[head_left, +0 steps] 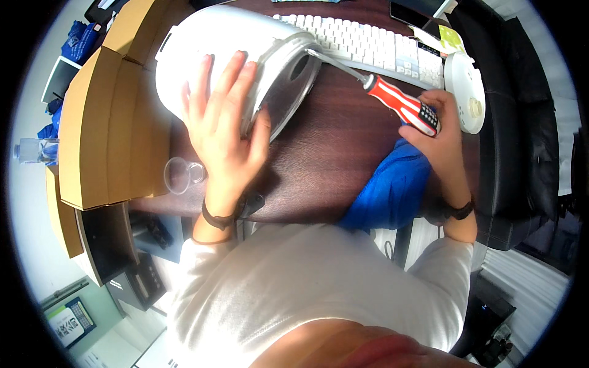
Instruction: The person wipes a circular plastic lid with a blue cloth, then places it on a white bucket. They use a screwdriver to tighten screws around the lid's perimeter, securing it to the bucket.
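A white rounded appliance [208, 37] lies on its side at the upper left of the dark table, its dark round end facing right. Across its upper side rests my left hand [227, 116], fingers spread and stretched out, the thumb near the rim. My right hand [438, 122] is closed around the handle end of a screwdriver [392, 101] with a red and white striped handle and a dark starred end. Its metal shaft points up and left, and the tip meets the rim of the appliance's open end; whether it sits in a gap or a screw, I cannot make out.
A white keyboard [374, 46] lies behind. At the right is a round white lid-like part [464, 92]. Blue cloth [392, 190] hangs over the table's front edge below my right hand. A clear plastic cup [178, 175] lies at left beside cardboard boxes [92, 129].
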Demonstrator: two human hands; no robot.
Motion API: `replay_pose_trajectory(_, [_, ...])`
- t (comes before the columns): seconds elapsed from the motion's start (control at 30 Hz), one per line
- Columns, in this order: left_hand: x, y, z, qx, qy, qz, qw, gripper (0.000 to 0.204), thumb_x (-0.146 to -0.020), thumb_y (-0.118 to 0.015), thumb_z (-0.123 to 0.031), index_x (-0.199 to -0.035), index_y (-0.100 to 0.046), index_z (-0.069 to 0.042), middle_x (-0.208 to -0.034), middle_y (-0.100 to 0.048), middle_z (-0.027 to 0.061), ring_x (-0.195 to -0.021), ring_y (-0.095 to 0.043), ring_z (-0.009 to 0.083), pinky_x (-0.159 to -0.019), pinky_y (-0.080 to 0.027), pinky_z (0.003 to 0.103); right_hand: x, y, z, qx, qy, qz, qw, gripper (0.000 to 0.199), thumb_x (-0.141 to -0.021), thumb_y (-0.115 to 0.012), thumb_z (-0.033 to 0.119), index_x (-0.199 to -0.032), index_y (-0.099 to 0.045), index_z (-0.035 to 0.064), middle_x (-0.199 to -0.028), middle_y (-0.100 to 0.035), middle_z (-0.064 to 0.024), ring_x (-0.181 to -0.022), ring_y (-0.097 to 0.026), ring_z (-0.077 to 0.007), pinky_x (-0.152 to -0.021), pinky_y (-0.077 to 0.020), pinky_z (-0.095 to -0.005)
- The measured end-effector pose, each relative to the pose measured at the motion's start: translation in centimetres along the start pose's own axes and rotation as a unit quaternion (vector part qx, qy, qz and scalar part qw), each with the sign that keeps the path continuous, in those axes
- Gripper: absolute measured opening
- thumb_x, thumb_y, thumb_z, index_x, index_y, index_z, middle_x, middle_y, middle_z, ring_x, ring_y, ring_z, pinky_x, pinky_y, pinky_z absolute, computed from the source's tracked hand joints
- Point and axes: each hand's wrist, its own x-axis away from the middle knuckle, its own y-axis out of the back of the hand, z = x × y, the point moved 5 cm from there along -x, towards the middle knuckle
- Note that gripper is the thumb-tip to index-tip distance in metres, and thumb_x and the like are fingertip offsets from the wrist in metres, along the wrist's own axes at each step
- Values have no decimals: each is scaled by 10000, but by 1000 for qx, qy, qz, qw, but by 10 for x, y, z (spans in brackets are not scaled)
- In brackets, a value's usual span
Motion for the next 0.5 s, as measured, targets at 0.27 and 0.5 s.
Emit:
replay_pose_trajectory(0.27, [6,2,0,4,5,-7,1000,529,-743,-662,-63,-1271,-622,-78,-1351,-593,112,-1374,-414,345,-1164,-168,493,6,-9,12,77,47,32,995,392,-748,-830,161,-1010,-580,13,-769,-636,-92,-610,-609,-124,-550,-480,-234])
replay_pose_trajectory(0.5, [6,0,-1,5,3,2,1000,545,-734,-655,-52,-1277,-620,-81,-1355,-591,107,-1382,-403,338,-1167,-160,491,25,-26,-18,-481,-500,254,674,450,-948,-543,463,-854,-578,24,-650,-587,-79,-391,-410,-51,-365,-270,-191])
